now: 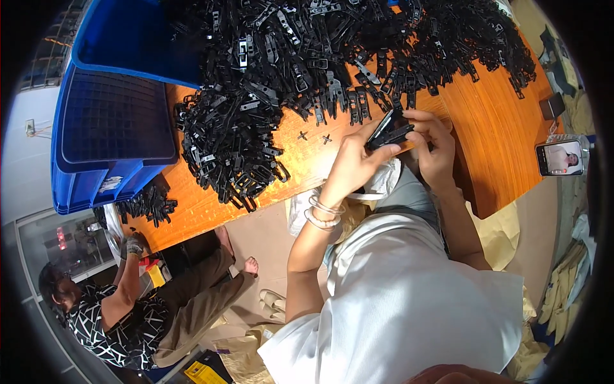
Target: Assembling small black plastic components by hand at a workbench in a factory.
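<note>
Both hands meet over the near edge of the wooden table [358,137]. Between them are black plastic parts [389,136], long and narrow like clips; how many there are, I cannot tell. My left hand [353,165] is closed round the lower left end, its thumb along the near side. From the right, my right hand [436,148] pinches the other end between bent fingers and thumb. Just left of my hands, two small dark cross-shaped pieces [327,139] lie on the wood. A big heap of similar black plastic parts [300,57] covers the far side of the table.
Blue plastic crates [115,121] stand at the left, beside a lower pile of parts [233,150]. On the right, a phone [560,158] is propped near a small black box [551,107]. A co-worker [121,313] sits lower left, gloved hand at the table's end.
</note>
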Tool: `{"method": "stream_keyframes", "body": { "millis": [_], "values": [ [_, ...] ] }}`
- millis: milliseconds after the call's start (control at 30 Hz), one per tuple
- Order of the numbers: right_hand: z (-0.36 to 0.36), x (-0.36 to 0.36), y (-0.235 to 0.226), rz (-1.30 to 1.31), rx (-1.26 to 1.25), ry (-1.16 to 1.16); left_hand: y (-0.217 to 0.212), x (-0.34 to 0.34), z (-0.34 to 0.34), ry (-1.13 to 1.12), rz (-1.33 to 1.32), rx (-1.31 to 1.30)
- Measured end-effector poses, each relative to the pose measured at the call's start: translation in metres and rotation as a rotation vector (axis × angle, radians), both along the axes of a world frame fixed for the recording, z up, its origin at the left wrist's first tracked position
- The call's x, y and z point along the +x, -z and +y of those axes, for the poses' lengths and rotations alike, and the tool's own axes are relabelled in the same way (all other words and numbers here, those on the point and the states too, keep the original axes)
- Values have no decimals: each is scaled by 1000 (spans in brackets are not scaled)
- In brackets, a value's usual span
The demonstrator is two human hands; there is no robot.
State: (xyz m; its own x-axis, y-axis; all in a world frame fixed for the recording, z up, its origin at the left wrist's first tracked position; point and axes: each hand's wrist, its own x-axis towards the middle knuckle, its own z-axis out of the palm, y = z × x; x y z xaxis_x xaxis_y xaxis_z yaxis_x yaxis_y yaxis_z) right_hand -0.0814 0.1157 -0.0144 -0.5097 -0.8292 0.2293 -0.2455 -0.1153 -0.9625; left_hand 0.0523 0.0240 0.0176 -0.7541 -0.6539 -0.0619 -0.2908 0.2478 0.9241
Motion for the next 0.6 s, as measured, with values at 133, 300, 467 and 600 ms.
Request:
{"method": "stream_keyframes", "body": {
  "millis": [133,300,467,600],
  "values": [
    [-3,2,-2,81,-88,4,-17,1,14,-127,-111,-82],
    [-7,7,-11,-207,-176,-41,1,13,4,-34,76,-208],
    [3,5,-9,-143,84,-124,-7,19,8,13,32,-144],
    [1,6,-11,-104,71,-136,-1,23,14,-57,38,-7]
  ]
}}
